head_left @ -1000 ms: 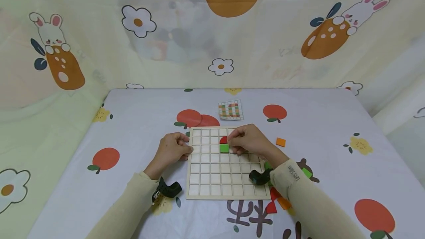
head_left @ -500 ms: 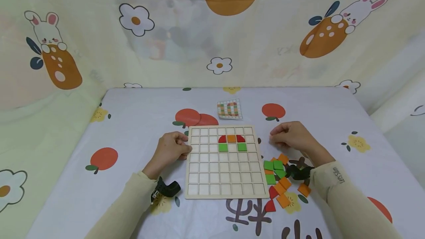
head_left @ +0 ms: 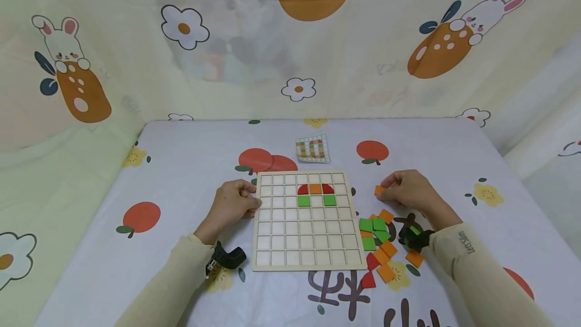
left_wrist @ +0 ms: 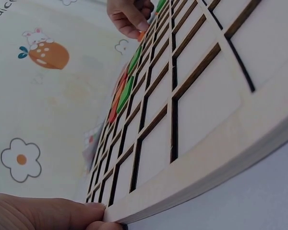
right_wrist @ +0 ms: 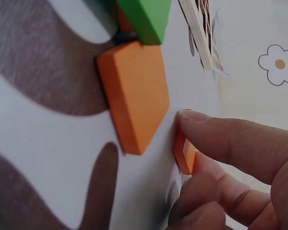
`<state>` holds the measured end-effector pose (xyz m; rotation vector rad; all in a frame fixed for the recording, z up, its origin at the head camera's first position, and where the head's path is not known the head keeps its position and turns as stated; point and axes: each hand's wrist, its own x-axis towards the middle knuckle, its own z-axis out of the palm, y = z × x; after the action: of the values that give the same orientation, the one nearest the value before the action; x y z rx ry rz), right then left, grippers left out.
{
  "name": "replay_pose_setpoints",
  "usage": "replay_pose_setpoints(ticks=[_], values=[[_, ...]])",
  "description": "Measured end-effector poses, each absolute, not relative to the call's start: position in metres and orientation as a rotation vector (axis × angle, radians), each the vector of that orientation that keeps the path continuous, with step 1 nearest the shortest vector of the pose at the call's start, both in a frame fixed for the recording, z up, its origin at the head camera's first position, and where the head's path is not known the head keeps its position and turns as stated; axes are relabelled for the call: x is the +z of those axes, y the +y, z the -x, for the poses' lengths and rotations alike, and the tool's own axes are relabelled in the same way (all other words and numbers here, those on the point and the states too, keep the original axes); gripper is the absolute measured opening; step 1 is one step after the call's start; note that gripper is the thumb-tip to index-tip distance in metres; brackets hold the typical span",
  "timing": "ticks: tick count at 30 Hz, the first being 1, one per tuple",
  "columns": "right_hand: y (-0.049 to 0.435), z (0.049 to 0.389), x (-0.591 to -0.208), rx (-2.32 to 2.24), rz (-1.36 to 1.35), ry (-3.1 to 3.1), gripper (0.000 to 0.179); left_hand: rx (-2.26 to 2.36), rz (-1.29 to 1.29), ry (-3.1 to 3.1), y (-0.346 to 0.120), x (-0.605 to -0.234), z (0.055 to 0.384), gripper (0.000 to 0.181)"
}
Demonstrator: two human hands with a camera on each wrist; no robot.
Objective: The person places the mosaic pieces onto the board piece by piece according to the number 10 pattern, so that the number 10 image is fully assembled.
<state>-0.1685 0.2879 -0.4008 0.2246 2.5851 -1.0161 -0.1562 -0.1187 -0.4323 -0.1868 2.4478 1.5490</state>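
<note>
Differs from one second ago in right-hand position: takes the right hand (head_left: 406,188) away from the grid board (head_left: 308,268) and out to right of center in the head view. Now pinches an orange tile (head_left: 379,190) there, narrow between thumb and fingers, apart from the board. Cannot tell whether lifted off the counter (head_left: 195,150). By judgement, means one piece secured but not yet added; shows five set in the board's upper part: two red tiles (head_left: 303,190), an orange square (head_left: 315,189) and two green tiles (head_left: 303,201). Reaches in from lower right, forward and leftward. Grips the board's left edge with the left hand (head_left: 231,203), reaching in from lower left.
</note>
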Motion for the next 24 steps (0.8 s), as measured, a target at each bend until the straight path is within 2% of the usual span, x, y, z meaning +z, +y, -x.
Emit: replay_pose_setpoints(ticks=[9, 24], values=[[0.286, 0.168, -0.401, -1.022, -0.157, 2.669, 0.023, 1.556, 0.185, 2.442, -0.118, -0.432, 0.156, 0.027], [0.264, 0.169, -0.399, -1.448, -0.130, 2.321, 0.030, 1.551, 0.183, 2.455, -0.118, -0.432, 0.156, 0.027]])
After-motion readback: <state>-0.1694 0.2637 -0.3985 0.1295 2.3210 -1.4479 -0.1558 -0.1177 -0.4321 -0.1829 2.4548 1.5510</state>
